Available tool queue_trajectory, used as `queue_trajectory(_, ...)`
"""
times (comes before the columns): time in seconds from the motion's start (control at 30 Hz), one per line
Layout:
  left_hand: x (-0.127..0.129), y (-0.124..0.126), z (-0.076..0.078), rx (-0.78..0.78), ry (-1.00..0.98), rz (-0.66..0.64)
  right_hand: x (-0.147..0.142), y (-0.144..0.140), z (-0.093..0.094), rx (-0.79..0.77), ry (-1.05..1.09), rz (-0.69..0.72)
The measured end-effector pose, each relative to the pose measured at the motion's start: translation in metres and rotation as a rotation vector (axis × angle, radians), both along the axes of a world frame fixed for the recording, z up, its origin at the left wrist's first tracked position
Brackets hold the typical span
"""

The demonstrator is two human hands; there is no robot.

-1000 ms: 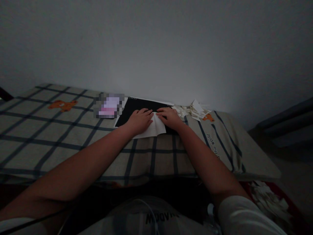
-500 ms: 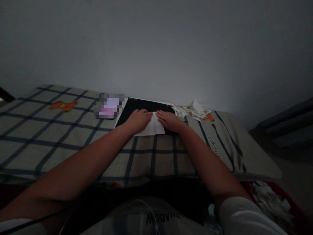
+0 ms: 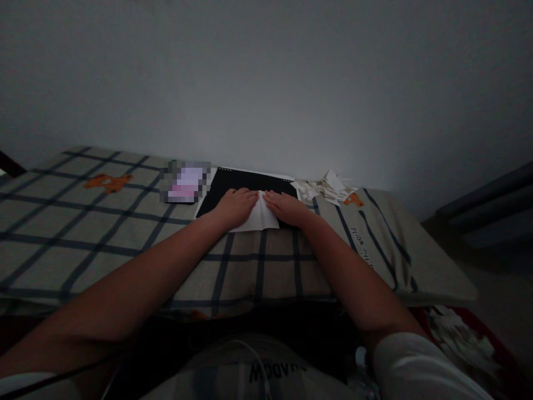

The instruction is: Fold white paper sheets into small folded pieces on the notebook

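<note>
A sheet of white paper point(image 3: 262, 219) with a crease down its middle lies over the front of a black notebook cover point(image 3: 245, 180). My left hand point(image 3: 237, 207) rests palm down on the paper's left part, its fingers stretched out toward the crease. On the right part lies my right hand point(image 3: 287, 208), also palm down with fingers extended. Between the two sets of fingertips is a narrow gap at the paper's far edge. Both hands partly hide the paper and the cover.
A phone point(image 3: 183, 186), blurred out, lies left of the notebook. To the right is a pile of folded paper pieces point(image 3: 328, 187). The checked tablecloth point(image 3: 125, 239) reaches back to the grey wall point(image 3: 266, 83). More paper scraps point(image 3: 462, 339) sit in a red container at lower right.
My right hand has shifted very slightly to the left over the paper. My left hand and the things around have hardly moved.
</note>
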State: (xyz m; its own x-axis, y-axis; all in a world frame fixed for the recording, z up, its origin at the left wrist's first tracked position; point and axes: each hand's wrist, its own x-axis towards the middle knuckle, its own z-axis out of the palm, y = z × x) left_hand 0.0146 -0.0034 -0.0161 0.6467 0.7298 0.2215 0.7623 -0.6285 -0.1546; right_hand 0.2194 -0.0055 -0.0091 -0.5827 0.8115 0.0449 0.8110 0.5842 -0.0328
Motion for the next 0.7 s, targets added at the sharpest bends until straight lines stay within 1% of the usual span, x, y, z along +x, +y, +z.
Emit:
queue_trajectory(0.23, 0.003, -0.005, 0.004, 0.02, 0.018, 0.003, -0.009, -0.009, 0.002, 0.068, -0.093, -0.058)
queue_trajectory(0.43, 0.003, -0.004, 0.003, 0.031, 0.01, -0.003, -0.017, -0.015, 0.005, 0.115, -0.129, -0.083)
queue_trajectory(0.6, 0.003, -0.005, 0.002, 0.028, 0.004, -0.005, -0.021, -0.019, 0.006, 0.137, -0.126, -0.109)
queue_trajectory(0.7, 0.003, -0.006, 0.003, 0.032, -0.006, -0.009, -0.02, -0.019, 0.005, 0.163, -0.086, -0.113)
